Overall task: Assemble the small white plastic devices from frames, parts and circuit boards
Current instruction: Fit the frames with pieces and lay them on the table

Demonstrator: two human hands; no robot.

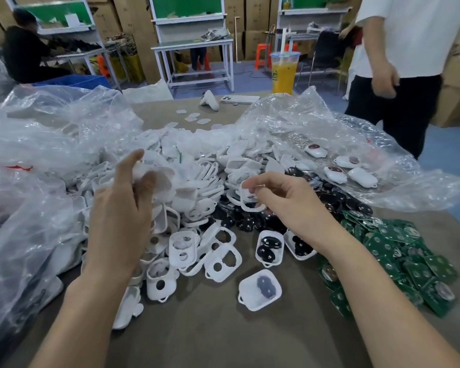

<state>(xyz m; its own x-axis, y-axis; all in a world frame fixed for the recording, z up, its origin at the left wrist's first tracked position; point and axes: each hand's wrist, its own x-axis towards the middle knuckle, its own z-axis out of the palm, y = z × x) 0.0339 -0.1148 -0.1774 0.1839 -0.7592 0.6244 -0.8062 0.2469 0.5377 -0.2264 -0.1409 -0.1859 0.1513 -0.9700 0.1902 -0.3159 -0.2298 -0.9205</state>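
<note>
My left hand (125, 205) is raised over a heap of white plastic frames (197, 181) and grips a white plastic part (154, 173), blurred. My right hand (284, 197) pinches a white rectangular frame (250, 197) between thumb and fingers, above a pile of dark round parts (329, 192). Green circuit boards (398, 261) lie heaped to the right of my right forearm. White shells with dark inserts (270, 247) sit in front of the heap, one more shell (259, 289) nearer me. Several finished white devices (351, 168) lie on clear plastic at the right.
Crumpled clear plastic bags (37, 155) cover the left side and the right back (316, 123) of the brown table (210, 328). A cup of orange drink (284, 71) and a phone (239, 99) stand at the far edge. A person in a white shirt (404, 49) stands at the right.
</note>
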